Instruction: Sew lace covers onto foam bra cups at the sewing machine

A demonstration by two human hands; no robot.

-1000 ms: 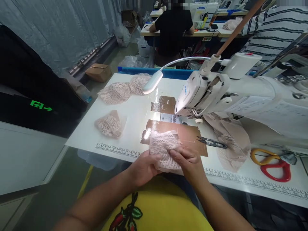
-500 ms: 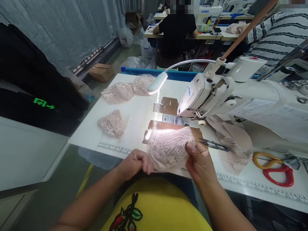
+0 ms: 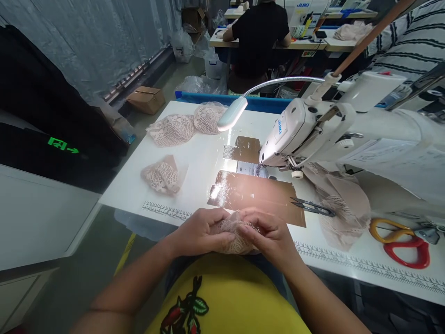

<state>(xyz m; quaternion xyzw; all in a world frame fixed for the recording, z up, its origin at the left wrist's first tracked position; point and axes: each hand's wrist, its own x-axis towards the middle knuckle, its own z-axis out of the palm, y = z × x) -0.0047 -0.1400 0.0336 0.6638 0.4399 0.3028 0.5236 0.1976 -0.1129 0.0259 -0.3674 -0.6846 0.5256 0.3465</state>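
Both my hands are closed around one pale pink lace piece [image 3: 232,232] at the table's near edge, just above my yellow shirt. My left hand [image 3: 200,229] wraps it from the left, my right hand [image 3: 269,236] pinches it from the right, and most of the lace is bunched and hidden between the fingers. Just beyond them lies a shiny brown plate [image 3: 255,195] lit by the lamp [image 3: 232,113], under the head of the white sewing machine [image 3: 333,134].
Thread snips [image 3: 314,207] lie right of the plate, beside a heap of beige fabric [image 3: 342,204]. Yellow and red scissors [image 3: 399,239] rest far right. More lace pieces [image 3: 162,175] [image 3: 187,125] lie left and far left. Other people sit at machines behind.
The lace was spread wide between my hands half a second ago; now it is gathered into a small bunch and my hands have come together, lower and nearer my body.
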